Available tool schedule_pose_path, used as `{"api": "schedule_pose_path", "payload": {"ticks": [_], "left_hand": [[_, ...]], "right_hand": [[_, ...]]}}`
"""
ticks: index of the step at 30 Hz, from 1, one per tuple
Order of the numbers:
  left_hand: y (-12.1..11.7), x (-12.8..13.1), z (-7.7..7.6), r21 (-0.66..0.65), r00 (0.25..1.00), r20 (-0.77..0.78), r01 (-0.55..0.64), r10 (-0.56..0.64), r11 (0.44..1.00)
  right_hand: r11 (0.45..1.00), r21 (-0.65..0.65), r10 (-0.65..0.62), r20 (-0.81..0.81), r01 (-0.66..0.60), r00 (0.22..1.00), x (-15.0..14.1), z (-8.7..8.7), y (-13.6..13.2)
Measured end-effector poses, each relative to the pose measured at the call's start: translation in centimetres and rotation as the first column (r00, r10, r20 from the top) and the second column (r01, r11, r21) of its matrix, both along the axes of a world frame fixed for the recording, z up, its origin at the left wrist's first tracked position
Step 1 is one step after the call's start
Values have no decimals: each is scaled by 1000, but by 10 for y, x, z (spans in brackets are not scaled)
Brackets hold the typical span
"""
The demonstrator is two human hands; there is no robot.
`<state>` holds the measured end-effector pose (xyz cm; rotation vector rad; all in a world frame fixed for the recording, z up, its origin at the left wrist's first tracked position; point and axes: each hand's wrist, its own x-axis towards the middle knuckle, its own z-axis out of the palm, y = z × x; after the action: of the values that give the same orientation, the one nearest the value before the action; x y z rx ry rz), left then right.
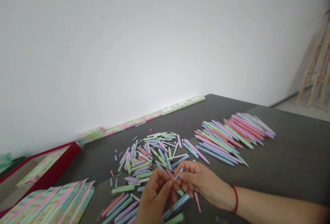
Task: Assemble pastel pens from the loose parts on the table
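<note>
Over the near side of the table, my left hand (156,193) and my right hand (202,183) meet with fingertips almost touching. The right thumb and fingers pinch a small light-blue pen part (178,173). My left fingers are closed around a coral-coloured pen part (170,173), mostly hidden by the fingers. Beneath and behind both hands spreads a loose heap of pastel pen parts (140,164), with barrels, caps and thin white refills mixed together. A thin pink piece (197,202) lies just below my right wrist.
Rows of pens (227,138) lie to the right on the dark table (291,155). Fanned printed packets (54,203) are at the front left, beside a red-edged box (58,163). Flat green-and-pink boxes (177,105) line the white wall (154,45). A wooden rack (316,64) stands far right.
</note>
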<state>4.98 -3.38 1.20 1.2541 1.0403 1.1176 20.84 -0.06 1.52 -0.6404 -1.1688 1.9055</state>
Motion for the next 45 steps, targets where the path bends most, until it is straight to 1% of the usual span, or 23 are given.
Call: {"api": "schedule_pose_path", "payload": {"ticks": [2, 5, 7, 9, 10, 12, 13, 15, 17, 20, 22, 23, 24, 26, 27, 31, 33, 34, 36, 39, 41, 43, 45], "left_hand": [[-1, 1, 1, 40, 999, 7, -41, 41, 998], [-3, 2, 2, 77, 998, -13, -67, 68, 995], [-5, 2, 3, 90, 995, -48, -77, 82, 993], [-6, 3, 2, 106, 990, -100, -87, 97, 991], [-6, 3, 2, 122, 985, -134, -90, 106, 988], [-8, 2, 1, 164, 967, -224, -85, 121, 983], [-8, 2, 0, 188, 953, -274, -78, 129, 979], [-9, 1, -1, 239, 917, -370, -62, 150, 969], [-10, 0, -1, 296, 874, -452, -43, 179, 954], [-11, -4, 0, 378, 801, -559, 14, 216, 926], [-11, -7, 1, 416, 758, -613, 69, 223, 907], [-11, -9, 1, 427, 740, -636, 101, 219, 899], [-11, -10, 1, 430, 723, -658, 134, 209, 893], [-12, -11, -1, 434, 700, -683, 161, 207, 886], [-12, -10, -2, 440, 700, -680, 152, 218, 885], [-15, -6, -2, 461, 757, -595, 45, 271, 886], [-15, -5, 1, 447, 767, -587, 42, 258, 894], [-14, -5, 2, 435, 757, -607, 61, 243, 899], [-13, -6, 4, 395, 709, -680, 138, 188, 908], [-11, -7, -1, 329, 631, -769, 252, 103, 910], [-10, -5, -8, 323, 603, -789, 248, 115, 914], [-11, -5, -13, 328, 585, -796, 198, 157, 924], [-14, -9, -14, 318, 584, -792, 144, 180, 937]], "right_hand": [[998, 55, -39, 39, 37, 998, -1, -1, 1], [980, 191, -91, 138, 64, 986, 0, -5, 3], [951, 301, -137, 216, 68, 967, 3, -6, 3], [897, 437, -218, 313, 63, 924, 6, -4, 3], [851, 523, -267, 360, 44, 894, 8, -3, 2], [723, 690, -364, 424, -35, 829, 12, 2, 0], [652, 753, -400, 446, -94, 800, 13, 4, -1], [521, 825, -458, 487, -219, 744, 14, 5, -2], [430, 839, -509, 531, -334, 678, 14, 4, -3], [297, 811, -563, 575, -504, 593, 13, -2, -2], [205, 777, -584, 585, -595, 562, 14, -3, -1], [172, 763, -590, 586, -623, 556, 15, -2, 0], [154, 755, -589, 588, -637, 555, 16, -1, 0], [155, 751, -575, 597, -642, 559, 17, 4, -1], [164, 750, -567, 604, -641, 560, 18, 7, -2], [212, 741, -544, 631, -637, 553, 18, 14, -7], [249, 744, -534, 639, -620, 553, 17, 13, -9], [279, 751, -527, 640, -598, 558, 17, 12, -10], [347, 769, -510, 636, -537, 580, 16, 8, -11], [439, 761, -437, 646, -478, 627, 15, 3, -12], [512, 720, -344, 671, -468, 657, 15, -1, -11], [594, 666, -261, 690, -451, 675, 15, -4, -9], [661, 625, -227, 694, -415, 684, 17, -6, -4]]}}
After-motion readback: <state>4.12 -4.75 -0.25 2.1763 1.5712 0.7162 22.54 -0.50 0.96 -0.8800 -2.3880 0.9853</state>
